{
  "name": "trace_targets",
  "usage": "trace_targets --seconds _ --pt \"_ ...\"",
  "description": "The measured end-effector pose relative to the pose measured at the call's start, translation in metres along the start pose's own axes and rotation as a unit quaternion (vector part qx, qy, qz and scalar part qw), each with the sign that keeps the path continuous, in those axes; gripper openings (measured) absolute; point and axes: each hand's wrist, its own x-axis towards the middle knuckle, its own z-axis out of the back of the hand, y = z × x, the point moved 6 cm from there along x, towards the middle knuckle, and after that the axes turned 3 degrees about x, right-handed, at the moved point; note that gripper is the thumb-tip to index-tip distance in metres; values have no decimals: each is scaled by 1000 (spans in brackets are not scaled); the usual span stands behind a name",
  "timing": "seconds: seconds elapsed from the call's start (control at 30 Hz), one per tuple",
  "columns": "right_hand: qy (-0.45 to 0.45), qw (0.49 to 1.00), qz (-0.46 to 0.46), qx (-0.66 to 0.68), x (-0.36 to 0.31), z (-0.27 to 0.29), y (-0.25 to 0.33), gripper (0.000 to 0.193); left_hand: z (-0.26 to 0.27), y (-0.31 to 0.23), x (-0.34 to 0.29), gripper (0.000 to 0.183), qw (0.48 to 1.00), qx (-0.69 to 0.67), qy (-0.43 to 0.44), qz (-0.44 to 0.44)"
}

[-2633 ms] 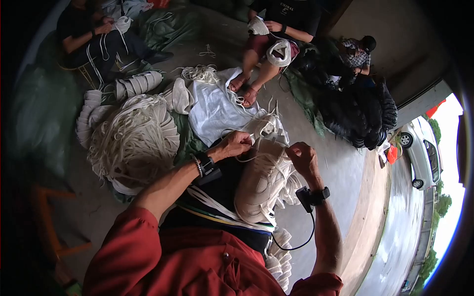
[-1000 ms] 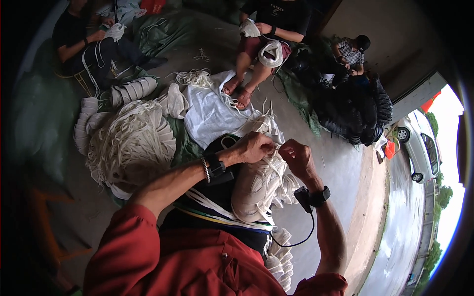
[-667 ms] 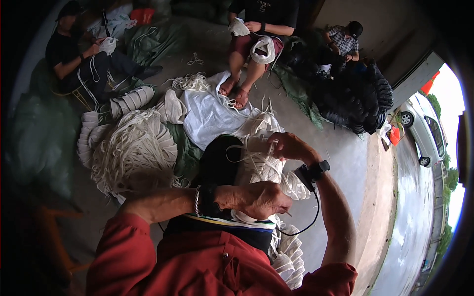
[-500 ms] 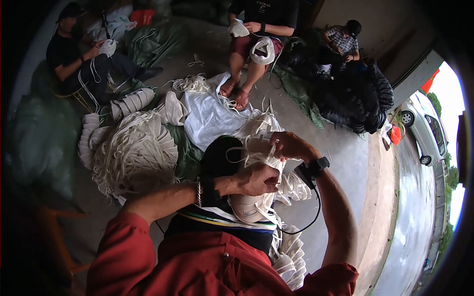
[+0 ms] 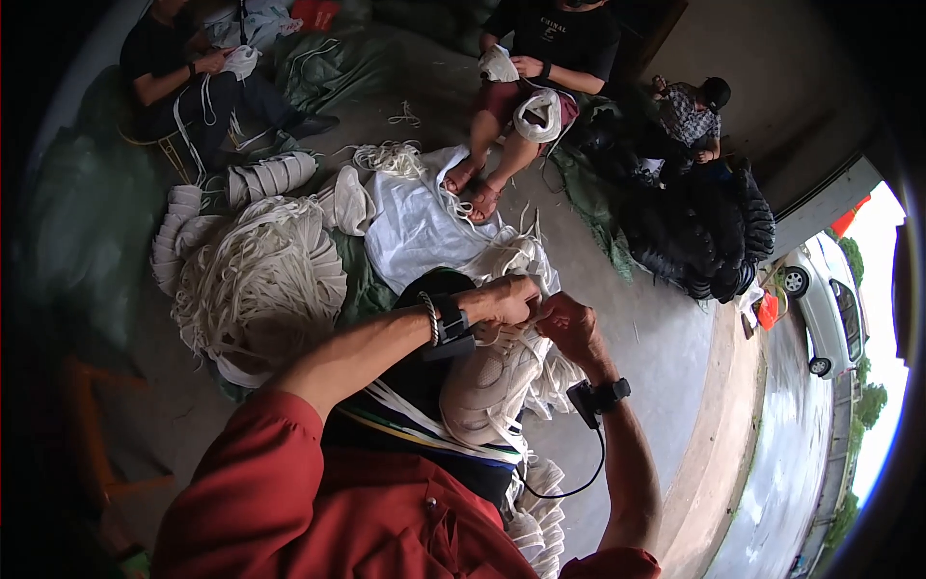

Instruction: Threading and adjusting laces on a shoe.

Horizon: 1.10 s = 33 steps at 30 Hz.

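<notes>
A cream shoe upper (image 5: 487, 381) lies over my lap, its toe turned toward me. At its far, lace-up end my left hand (image 5: 509, 297) and my right hand (image 5: 569, 326) meet, fingers pinched closed on a pale shoelace (image 5: 536, 320). The fingers partly cover the lace and the eyelets. More loose laces (image 5: 405, 410), white with some yellow, green and blue, cross my dark-clad lap below the upper. Further stacked uppers (image 5: 535, 511) hang or lie by my right side.
A big heap of cream uppers and laces (image 5: 260, 280) lies on the floor at left, beside a white sheet (image 5: 400, 227). Three people sit around, two working on uppers. Black shoe parts (image 5: 694, 232) are piled at right; a silver car (image 5: 828, 304) stands outside. An orange stool frame (image 5: 92, 434) is at lower left.
My left hand has moved up from over the upper to its far end, and my right hand has come down beside it. More of the upper shows; the view has shifted slightly.
</notes>
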Motion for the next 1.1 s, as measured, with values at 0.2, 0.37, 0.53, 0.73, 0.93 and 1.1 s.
trace_targets --seconds 0.2,0.37,0.53,0.73,0.93,1.1 --pt "18 999 -16 43 -2 2 -1 18 38 15 -27 7 924 192 -293 -153" --pt "15 993 -101 65 -3 1 4 17 121 140 -83 10 937 107 -315 110" --pt "-49 997 -28 55 18 -3 44 20 107 146 -131 15 890 -411 -169 104" --pt "62 985 156 -35 21 -93 101 23 105 76 -135 15 797 -600 -73 -21" --pt "34 984 -22 175 38 -35 73 18 100 82 -136 12 793 -597 -101 -66" --pt "-137 896 -122 404 30 30 26 20 76 107 -108 14 708 -694 -111 -76"
